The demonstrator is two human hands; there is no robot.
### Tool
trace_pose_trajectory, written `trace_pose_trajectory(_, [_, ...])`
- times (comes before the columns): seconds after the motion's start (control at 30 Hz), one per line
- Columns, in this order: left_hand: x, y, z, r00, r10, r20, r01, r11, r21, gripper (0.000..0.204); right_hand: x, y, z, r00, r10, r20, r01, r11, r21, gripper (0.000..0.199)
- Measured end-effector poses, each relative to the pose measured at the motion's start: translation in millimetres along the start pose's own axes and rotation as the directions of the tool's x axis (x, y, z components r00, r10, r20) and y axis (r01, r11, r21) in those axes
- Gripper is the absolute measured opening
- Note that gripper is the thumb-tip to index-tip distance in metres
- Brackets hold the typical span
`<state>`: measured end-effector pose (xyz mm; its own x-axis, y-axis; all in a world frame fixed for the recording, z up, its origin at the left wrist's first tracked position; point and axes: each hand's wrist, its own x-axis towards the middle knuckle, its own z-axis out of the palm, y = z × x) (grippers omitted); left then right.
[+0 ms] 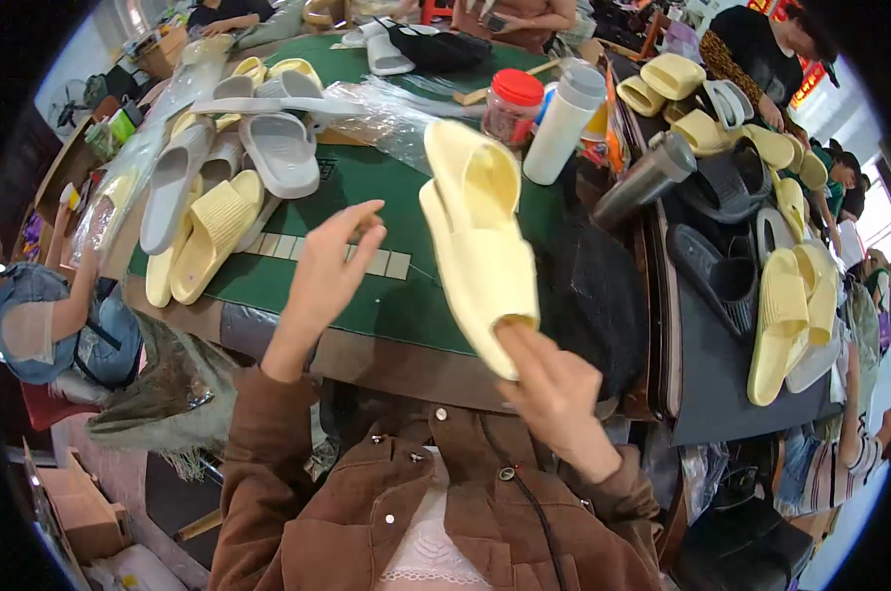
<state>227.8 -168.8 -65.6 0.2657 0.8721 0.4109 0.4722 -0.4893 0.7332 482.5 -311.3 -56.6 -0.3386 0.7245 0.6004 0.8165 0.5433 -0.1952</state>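
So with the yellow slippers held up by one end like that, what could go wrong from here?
1. The right hand pinches only the heel end of the yellow slippers; that thin grip could let them slip onto the green table.
2. The left hand is open and off the slippers, so nothing backs them up.
3. The raised toe end is near the white bottle and red-lidded jar; a swing might topple them.

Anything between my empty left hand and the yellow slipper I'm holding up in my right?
Nothing sits between them. In the head view the left hand and the yellow slipper held by the right hand are separated by air, with only bare green table mat behind.
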Motion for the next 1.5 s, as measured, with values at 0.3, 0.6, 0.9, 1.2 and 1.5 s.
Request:
trace_pose_trajectory(0.3, [-47,10,43,0.960,-0.198,0.200,0.174,0.976,0.131,0.070,8,-14,16,0.985,0.047,0.165,-0.123,0.862,0.491,0.035])
trace_pose_trajectory(0.6, [-75,46,79,0.956,0.059,0.287,-0.185,0.880,0.437,0.099,58,54,65,0.682,0.619,0.390,-0.697,0.712,0.088,0.056])
trace_pose_trajectory(0.9, [-79,29,84,0.947,0.171,0.273,-0.274,0.873,0.403,0.092,70,65,105,0.719,0.586,0.373,-0.691,0.656,0.303,0.041])
trace_pose_trajectory(1.2, [-80,45,107,0.968,0.134,0.212,-0.215,0.878,0.428,0.093,64,67,114,0.757,0.613,0.225,-0.653,0.702,0.285,0.033])
trace_pose_trajectory(1.5, [-68,30,94,0.916,0.294,0.273,-0.400,0.724,0.562,0.093,76,67,102,0.769,0.637,0.062,-0.619,0.715,0.325,0.033])
